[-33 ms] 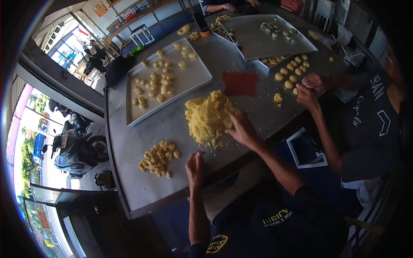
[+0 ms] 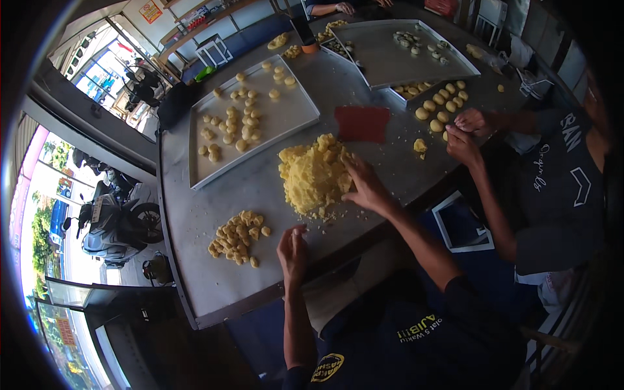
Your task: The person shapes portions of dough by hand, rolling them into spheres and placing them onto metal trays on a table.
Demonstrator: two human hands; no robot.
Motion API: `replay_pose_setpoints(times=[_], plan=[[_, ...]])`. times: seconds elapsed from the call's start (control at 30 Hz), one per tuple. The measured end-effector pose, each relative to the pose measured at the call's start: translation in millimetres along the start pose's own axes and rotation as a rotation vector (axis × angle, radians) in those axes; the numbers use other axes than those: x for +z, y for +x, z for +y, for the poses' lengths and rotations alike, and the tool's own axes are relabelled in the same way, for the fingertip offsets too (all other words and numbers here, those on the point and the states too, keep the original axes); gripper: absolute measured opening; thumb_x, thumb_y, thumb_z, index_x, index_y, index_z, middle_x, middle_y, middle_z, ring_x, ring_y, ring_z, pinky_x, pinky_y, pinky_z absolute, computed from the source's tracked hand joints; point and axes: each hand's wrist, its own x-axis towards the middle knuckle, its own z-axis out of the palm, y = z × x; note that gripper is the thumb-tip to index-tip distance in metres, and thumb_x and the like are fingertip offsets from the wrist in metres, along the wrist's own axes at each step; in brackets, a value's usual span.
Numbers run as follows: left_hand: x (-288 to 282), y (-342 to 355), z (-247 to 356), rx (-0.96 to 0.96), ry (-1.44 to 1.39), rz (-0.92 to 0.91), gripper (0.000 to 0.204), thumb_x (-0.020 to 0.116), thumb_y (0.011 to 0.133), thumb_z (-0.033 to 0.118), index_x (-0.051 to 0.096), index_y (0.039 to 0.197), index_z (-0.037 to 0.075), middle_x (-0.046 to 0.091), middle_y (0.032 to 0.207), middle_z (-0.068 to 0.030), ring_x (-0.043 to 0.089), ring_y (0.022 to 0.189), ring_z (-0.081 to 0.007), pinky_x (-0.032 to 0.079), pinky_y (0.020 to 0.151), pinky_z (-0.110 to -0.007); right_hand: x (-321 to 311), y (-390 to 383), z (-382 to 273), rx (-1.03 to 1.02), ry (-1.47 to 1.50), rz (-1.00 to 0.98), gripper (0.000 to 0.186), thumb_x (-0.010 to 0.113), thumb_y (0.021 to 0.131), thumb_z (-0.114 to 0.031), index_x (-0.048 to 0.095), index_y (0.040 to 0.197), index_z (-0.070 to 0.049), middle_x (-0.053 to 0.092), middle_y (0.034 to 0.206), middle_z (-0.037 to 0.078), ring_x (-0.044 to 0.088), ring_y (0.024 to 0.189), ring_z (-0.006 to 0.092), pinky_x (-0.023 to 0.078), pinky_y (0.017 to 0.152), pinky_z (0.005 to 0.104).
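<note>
A mound of crumbly yellow dough (image 2: 311, 175) lies in the middle of the grey metal table (image 2: 195, 221). My right hand (image 2: 365, 187) rests against the mound's right edge, fingers stretched into the dough. My left hand (image 2: 292, 250) hovers at the table's front edge, fingers together and slightly curled; whether it holds a piece is hidden. Just left of it lies a pile of small dough pieces (image 2: 237, 237). A red flat square (image 2: 362, 123) sits behind the mound.
A metal tray (image 2: 299, 117) with scattered dough balls stands at the back left, and a second tray (image 2: 390, 58) farther back. At the right, a co-worker's hands (image 2: 465, 133) work beside rows of dough balls (image 2: 442, 107). Scooters are parked outside at the left.
</note>
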Motion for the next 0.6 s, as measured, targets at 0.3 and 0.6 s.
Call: replay_pose_setpoints(times=[0.3, 0.6], plan=[[-18, -4, 18, -0.122, -0.475, -0.025, 0.031, 0.045, 0.106, 0.036, 0.052, 0.105, 0.006, 0.052, 0.092, -0.0013, 0.044, 0.073, -0.0065, 0.038, 0.063, -0.021, 30, 11, 33, 0.017, -0.017, -0.336, 0.068, 0.074, 0.076, -0.005, 0.047, 0.139, -0.005, 0.047, 0.142, 0.016, 0.049, 0.126, 0.0382, 0.045, 0.103, 0.0424], [-21, 4, 5, 0.548, 0.859, -0.111, 0.012, 0.053, 0.097, 0.013, 0.056, 0.104, 0.004, 0.05, 0.098, -0.0154, 0.05, 0.087, -0.0335, 0.044, 0.085, -0.04, -1, -24, -17, 0.036, -0.142, -0.338, 0.064, 0.062, 0.08, 0.006, 0.041, 0.14, 0.006, 0.042, 0.14, 0.026, 0.048, 0.126, 0.0413, 0.049, 0.1, 0.0424]])
